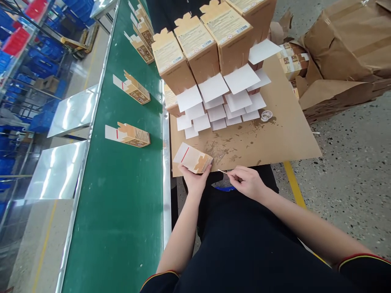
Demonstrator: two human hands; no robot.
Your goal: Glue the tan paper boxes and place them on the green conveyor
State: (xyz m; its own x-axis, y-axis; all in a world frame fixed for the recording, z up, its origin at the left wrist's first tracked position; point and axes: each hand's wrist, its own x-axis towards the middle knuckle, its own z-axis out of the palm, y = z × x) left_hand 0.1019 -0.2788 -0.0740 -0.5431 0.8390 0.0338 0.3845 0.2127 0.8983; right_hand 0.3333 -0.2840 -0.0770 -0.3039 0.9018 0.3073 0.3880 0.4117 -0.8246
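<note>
My left hand (195, 179) is closed around the lower part of a small printed carton (198, 160). The carton's white flap, marked with a red strip, is unfolded toward the left. In my right hand (248, 181) a thin cotton swab (222, 171) is pinched, its pale tip pointing left toward the carton but apart from it. Both hands are at the near edge of a brown cardboard sheet (284, 134) with dark wet spots on it. A small clear cup (266, 116) stands on this sheet, right of the stacked cartons.
Stacked cartons (195, 40) with white flaps hanging toward me fill the back of the sheet. On my left runs a green conveyor belt (122, 211) carrying several open cartons (132, 134). A large brown paper-wrapped bundle (345, 44) lies at the right.
</note>
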